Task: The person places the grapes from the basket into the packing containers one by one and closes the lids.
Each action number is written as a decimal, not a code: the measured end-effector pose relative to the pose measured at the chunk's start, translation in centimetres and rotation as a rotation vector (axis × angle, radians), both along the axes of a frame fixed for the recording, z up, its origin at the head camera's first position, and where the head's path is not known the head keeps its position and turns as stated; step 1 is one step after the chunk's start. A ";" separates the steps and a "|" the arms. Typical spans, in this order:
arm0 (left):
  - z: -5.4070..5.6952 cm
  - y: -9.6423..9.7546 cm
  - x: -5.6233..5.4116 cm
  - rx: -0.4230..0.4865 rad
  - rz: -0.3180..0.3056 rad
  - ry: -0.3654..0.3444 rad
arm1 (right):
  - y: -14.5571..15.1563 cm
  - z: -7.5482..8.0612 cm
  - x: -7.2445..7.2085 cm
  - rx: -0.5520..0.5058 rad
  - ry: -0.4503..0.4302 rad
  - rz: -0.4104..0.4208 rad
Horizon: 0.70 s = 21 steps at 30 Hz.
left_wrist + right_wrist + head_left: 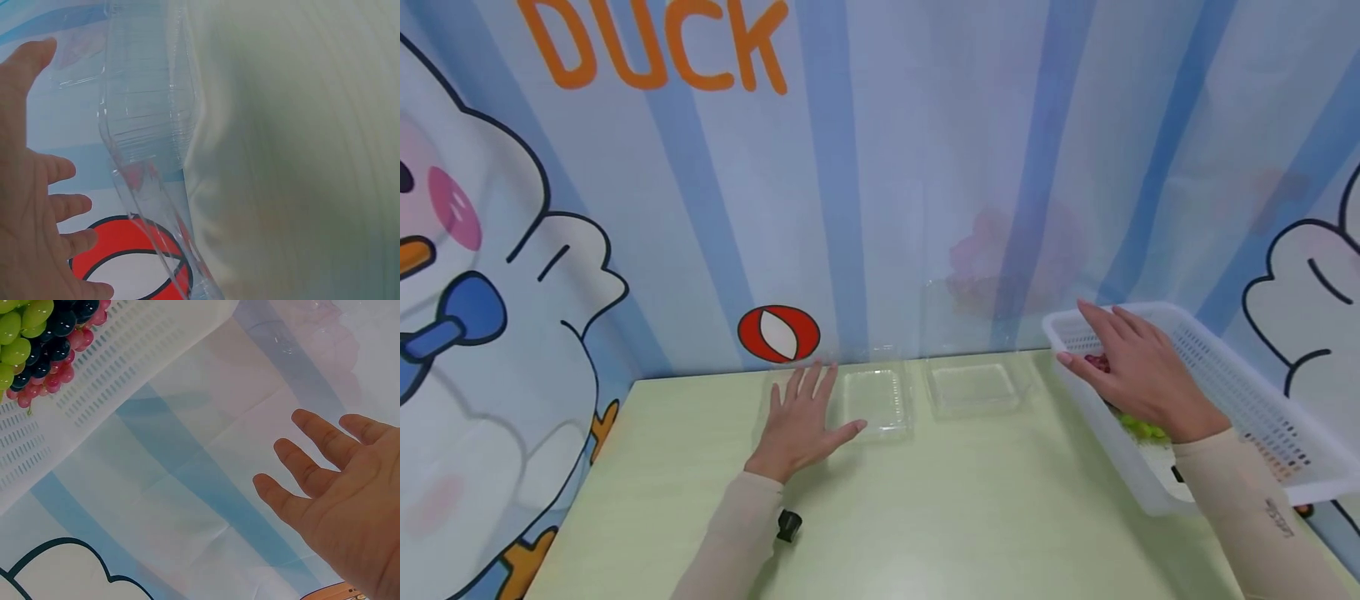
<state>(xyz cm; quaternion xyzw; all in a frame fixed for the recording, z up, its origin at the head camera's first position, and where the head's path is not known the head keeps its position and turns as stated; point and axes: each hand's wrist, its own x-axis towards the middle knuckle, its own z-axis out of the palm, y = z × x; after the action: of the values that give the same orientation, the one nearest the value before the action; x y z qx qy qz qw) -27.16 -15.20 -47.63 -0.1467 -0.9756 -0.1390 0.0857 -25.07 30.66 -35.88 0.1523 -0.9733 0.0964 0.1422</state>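
Observation:
My left hand (801,425) hovers over the back of the table with its fingers spread, holding nothing. Close to it stands a clear plastic box (872,400) with its lid up. A second clear plastic box (976,387) sits to the right, also with a raised lid. Above a white plastic basket (1105,467) is my right hand (1150,375), fingers extended and nothing held. The basket contains green grapes (14,337), black grapes (61,324) and red grapes (62,374). In the head view my right hand and forearm hide much of the fruit.
A pale green table (925,517) carries everything. Behind it hangs a blue striped cloth (910,167) printed with ducks and a red ball. Next to my left sleeve shows a small black object (789,526). The basket takes up the table's right side.

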 end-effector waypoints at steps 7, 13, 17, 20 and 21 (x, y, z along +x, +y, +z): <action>0.0 0.6 -0.5 0.003 0.000 -0.042 | 0.6 -0.2 -0.1 0.014 -0.018 -0.010; 0.0 1.1 -1.0 0.003 0.006 -0.075 | 1.4 -0.2 -0.4 0.017 -0.035 -0.019; -0.3 1.2 -1.3 0.003 0.002 -0.086 | 1.8 -0.2 -0.5 0.020 -0.052 -0.022; -0.5 1.3 -1.4 0.003 0.002 -0.097 | 2.1 -0.3 -0.4 0.022 -0.061 -0.025; -0.6 1.4 -1.4 0.003 0.003 -0.099 | 2.1 -0.3 -0.4 0.019 -0.061 -0.025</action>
<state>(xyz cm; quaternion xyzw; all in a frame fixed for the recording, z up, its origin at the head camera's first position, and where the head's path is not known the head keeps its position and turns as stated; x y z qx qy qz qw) -28.60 -13.81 -48.21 -0.1383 -0.9786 -0.1474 0.0375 -25.49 32.79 -36.17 0.1386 -0.9799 0.0898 0.1119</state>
